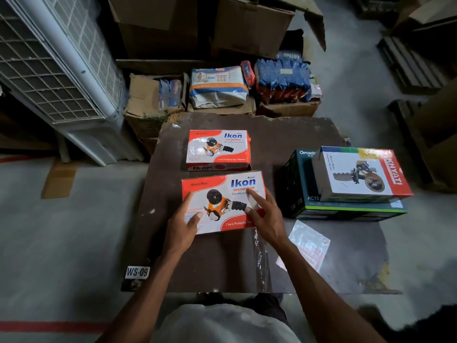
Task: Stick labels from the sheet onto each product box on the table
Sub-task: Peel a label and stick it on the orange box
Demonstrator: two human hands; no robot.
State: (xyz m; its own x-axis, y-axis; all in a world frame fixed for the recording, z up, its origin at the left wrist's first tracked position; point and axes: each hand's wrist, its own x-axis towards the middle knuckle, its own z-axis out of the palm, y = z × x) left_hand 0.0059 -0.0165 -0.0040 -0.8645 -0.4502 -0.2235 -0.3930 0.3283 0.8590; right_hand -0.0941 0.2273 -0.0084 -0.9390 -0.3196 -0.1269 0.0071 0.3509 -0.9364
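Two red and white Ikon tape dispenser boxes lie on the dark table (222, 263). The near Ikon box (220, 191) has both my hands on it. My left hand (184, 220) rests on its left part with fingers spread. My right hand (264, 214) touches its right part with straight fingers, where a pale label seems to lie under the fingertips. The far Ikon box (218, 149) lies just behind it. At the right, a Khyati box (361, 173) sits on top of a dark green Omada box (304, 194). The label sheet (309, 246) lies on the table beside my right wrist.
A WS-09 tag (137, 271) marks the table's near left corner. Cardboard cartons (153, 112) with packaged goods stand behind the table. A white air cooler (57, 70) stands at the far left. Grey floor with red lines surrounds the table.
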